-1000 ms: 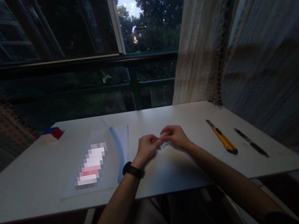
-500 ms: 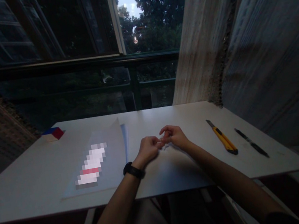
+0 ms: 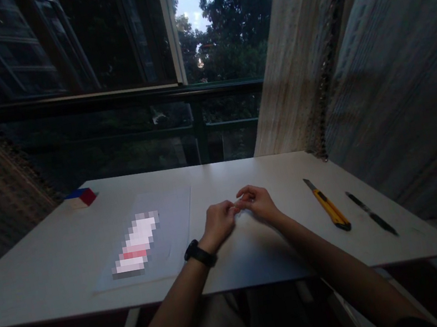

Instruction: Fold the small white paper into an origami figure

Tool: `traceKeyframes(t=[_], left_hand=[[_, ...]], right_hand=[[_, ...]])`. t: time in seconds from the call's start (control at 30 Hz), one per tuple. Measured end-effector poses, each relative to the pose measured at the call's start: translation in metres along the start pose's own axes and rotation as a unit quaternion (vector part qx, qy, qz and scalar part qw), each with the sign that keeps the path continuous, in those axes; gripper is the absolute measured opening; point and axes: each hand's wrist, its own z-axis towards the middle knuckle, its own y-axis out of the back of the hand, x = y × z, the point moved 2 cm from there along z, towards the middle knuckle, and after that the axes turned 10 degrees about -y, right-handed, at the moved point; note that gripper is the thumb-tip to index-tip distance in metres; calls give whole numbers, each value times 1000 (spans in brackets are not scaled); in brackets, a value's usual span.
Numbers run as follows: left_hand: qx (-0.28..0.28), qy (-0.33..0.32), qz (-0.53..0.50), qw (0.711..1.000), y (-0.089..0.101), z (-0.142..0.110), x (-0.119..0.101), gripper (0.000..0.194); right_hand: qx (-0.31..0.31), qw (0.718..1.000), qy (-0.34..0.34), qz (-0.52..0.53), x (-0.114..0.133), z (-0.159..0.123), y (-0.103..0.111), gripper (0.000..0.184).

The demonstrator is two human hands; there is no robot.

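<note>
Over the middle of the white table (image 3: 228,269), my left hand (image 3: 220,222) and my right hand (image 3: 258,203) meet at the fingertips. Both are closed in a pinch. Something small and pale seems to lie between them, but it is too small and dim to name. The index finger of my right hand arches above the pinch. A black watch (image 3: 199,253) is on my left wrist. Left of the hands lie paper sheets (image 3: 173,222), with a blurred-out patch on top.
A yellow utility knife (image 3: 328,206) with its blade out lies right of my hands, with a black pen (image 3: 371,213) beyond it. A small blue, red and white block (image 3: 82,197) sits at the far left. Curtains (image 3: 277,91) hang by the window behind the table.
The lifted edge of the top paper sheet has settled flat. My fingertips stay together with only a slight shift, and the whole view has moved a little.
</note>
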Motion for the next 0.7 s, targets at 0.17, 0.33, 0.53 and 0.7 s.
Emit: traceKeyframes(t=[0.17,0.33,0.53,0.7], left_hand=[[-25,22,-58,998,1,1,5,32],[-17,34,-50,998,3,1,9,34],[-10,41,1,999,6,-1,3,33],[-24,15,45,999,4,-3,-4,34]], right_hand=[[-31,999,19,-27,0,2,4,24],[-1,994,56,-91,6,-2,3,22],[-20,980,103,-167,12,-7,0,13],[-26,990,79,-114,8,-3,0,16]])
